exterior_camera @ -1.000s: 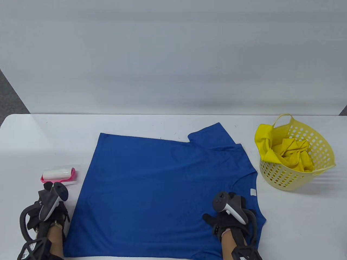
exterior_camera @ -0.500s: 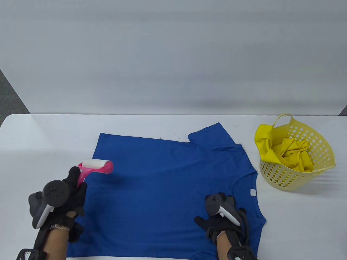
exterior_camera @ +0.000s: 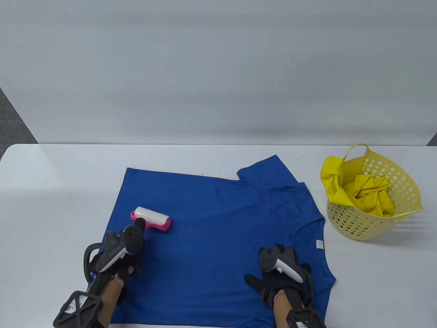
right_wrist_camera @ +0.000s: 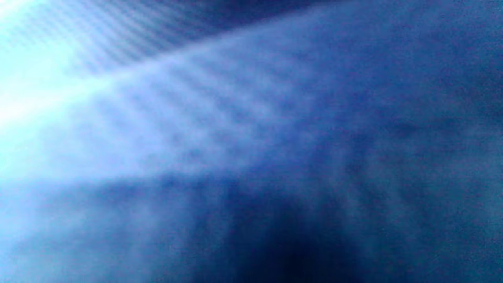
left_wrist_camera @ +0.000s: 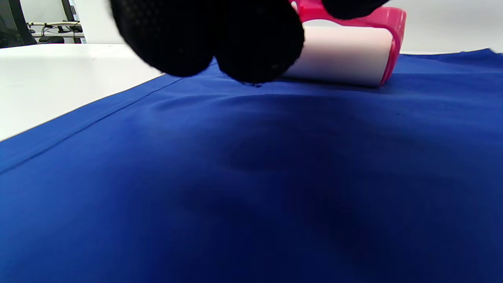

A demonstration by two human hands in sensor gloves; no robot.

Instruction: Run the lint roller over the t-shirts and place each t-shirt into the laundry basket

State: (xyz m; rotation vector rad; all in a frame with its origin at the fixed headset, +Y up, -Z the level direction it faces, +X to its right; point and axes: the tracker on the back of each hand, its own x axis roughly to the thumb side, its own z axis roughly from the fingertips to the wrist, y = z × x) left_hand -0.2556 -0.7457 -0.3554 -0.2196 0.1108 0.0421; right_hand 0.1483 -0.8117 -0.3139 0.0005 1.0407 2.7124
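Note:
A blue t-shirt [exterior_camera: 218, 235] lies spread flat on the white table, also filling the left wrist view [left_wrist_camera: 251, 188] and the right wrist view [right_wrist_camera: 314, 157]. My left hand [exterior_camera: 131, 241] grips the pink handle of a lint roller [exterior_camera: 152, 218], whose white roll [left_wrist_camera: 342, 59] rests on the shirt's left part. My right hand [exterior_camera: 276, 273] lies flat on the shirt near the collar, fingers spread, pressing the cloth down. A yellow laundry basket [exterior_camera: 406, 191] stands at the right with a yellow t-shirt [exterior_camera: 365, 194] inside.
The basket's handle [exterior_camera: 356, 150] sticks up at its far rim. Bare white table [exterior_camera: 51, 191] stretches left of the shirt and behind it. A grey wall panel rises behind the table's far edge.
My left hand picked the lint roller up from the table left of the shirt and carried it right, setting it down on the shirt. The right hand shifted slightly left and stayed pressed.

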